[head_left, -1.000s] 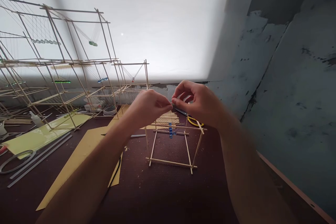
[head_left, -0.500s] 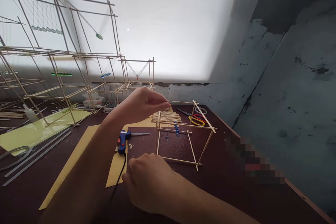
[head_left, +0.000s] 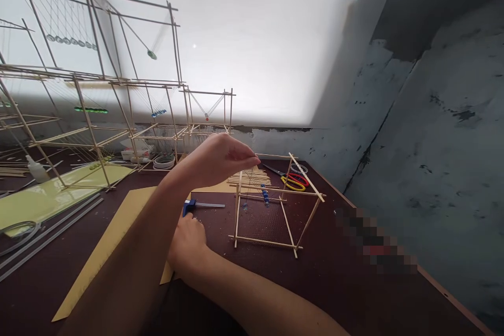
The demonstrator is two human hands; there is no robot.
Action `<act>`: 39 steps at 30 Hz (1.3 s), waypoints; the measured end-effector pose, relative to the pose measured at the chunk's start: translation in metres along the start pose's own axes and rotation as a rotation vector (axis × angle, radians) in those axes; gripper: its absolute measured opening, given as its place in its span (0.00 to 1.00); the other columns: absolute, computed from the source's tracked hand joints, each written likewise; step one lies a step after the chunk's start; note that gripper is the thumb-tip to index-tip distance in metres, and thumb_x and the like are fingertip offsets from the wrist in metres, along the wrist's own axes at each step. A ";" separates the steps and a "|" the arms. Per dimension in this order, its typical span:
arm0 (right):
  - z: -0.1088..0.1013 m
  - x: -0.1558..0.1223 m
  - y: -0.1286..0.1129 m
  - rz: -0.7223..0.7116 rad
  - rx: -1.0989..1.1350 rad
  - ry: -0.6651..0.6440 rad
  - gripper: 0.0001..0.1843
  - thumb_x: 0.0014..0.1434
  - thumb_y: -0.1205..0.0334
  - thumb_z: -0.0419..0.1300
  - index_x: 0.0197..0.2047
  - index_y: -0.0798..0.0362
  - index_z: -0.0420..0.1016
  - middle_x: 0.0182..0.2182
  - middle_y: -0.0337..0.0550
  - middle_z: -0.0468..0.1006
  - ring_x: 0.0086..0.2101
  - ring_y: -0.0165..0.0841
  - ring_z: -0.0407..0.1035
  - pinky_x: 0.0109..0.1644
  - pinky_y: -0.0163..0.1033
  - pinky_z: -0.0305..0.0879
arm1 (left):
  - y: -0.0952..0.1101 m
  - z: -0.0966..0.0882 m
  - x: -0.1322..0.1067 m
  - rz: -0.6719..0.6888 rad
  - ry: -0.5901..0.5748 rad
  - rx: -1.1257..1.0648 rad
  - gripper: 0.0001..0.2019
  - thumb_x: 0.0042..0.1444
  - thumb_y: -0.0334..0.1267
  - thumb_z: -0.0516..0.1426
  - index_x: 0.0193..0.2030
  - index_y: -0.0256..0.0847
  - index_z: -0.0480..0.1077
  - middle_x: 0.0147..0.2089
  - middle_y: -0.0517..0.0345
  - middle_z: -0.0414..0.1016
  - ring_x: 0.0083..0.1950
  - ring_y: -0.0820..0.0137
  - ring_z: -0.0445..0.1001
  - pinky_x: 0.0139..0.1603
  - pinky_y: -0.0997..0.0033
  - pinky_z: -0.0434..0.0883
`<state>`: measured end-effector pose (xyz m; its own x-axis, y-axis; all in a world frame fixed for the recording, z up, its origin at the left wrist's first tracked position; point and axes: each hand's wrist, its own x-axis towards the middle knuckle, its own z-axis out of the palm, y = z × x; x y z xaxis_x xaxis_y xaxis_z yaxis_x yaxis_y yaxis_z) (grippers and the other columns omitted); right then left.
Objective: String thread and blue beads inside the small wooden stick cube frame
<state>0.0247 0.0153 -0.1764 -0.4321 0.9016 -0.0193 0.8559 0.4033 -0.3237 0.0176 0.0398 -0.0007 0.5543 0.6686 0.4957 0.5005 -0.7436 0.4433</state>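
Note:
My left hand (head_left: 232, 155) is raised over a small frame of thin wooden sticks (head_left: 268, 242), its thumb and fingers pinched on fine threads. A clear glass marble (head_left: 245, 206) hangs from these threads inside the frame. Beside it, a row of blue marbles (head_left: 265, 195) is strung within the same frame. Crossing under the left forearm, my right hand (head_left: 187, 241) is closed around the handle of a blue hot glue gun (head_left: 189, 206). A translucent glue stick (head_left: 210, 205) sticks out of the gun's back; the handle is mostly hidden by my fingers.
Finished stick frames (head_left: 90, 115) with hanging marbles stack up at the left. Scissors (head_left: 295, 182) and loose sticks (head_left: 258, 177) lie behind the small frame. Yellow card (head_left: 106, 241), glue sticks (head_left: 59, 233) and a white bottle (head_left: 37, 169) are on the dark table.
My right hand has moved left and forward from the table in front of the frame onto the glue gun's handle. The left hand stays pinched; the clear marble has swung slightly left.

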 end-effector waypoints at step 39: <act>0.003 -0.015 0.016 -0.261 0.161 0.294 0.18 0.67 0.50 0.53 0.56 0.48 0.69 0.46 0.47 0.72 0.38 0.38 0.75 0.40 0.40 0.72 | 0.014 0.001 -0.005 -0.009 0.005 0.099 0.15 0.59 0.47 0.57 0.34 0.42 0.82 0.23 0.59 0.74 0.27 0.72 0.68 0.30 0.71 0.63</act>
<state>0.0442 0.0072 -0.1844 -0.5087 0.7883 0.3462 0.6635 0.6151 -0.4259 0.0227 0.0260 0.0025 0.5465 0.6750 0.4956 0.5689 -0.7336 0.3718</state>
